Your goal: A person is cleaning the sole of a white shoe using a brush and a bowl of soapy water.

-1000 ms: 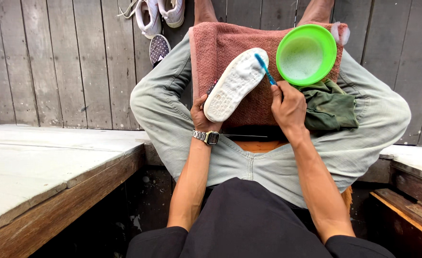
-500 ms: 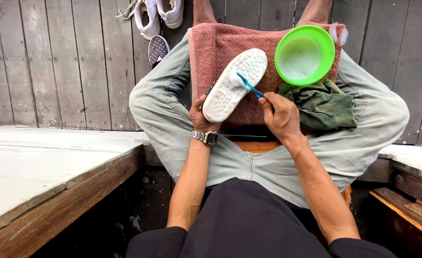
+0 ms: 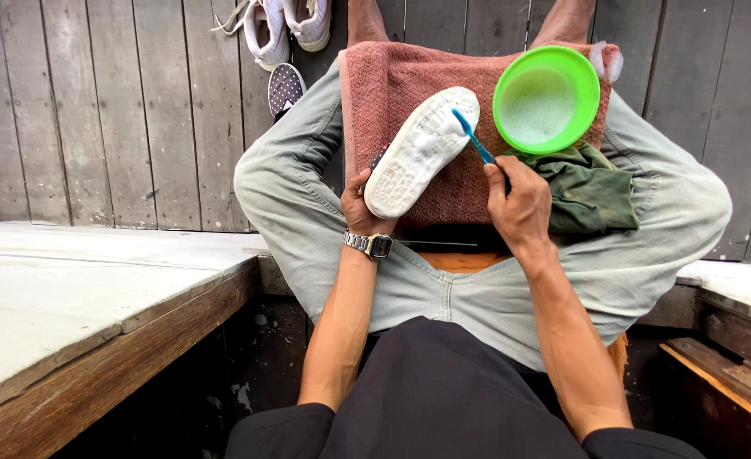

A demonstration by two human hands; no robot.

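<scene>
Left hand [image 3: 360,204] grips rubbery white shoe [image 3: 421,150]; right hand [image 3: 520,204] pinches blue toothbrush [image 3: 473,140].

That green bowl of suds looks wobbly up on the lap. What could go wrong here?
The green bowl of suds sits on the pink towel across the knees, close to the right hand working the blue brush; a knock might tip it. The left hand grips only one end of the white shoe, which could slip. Suds may spatter the green cloth.
</scene>
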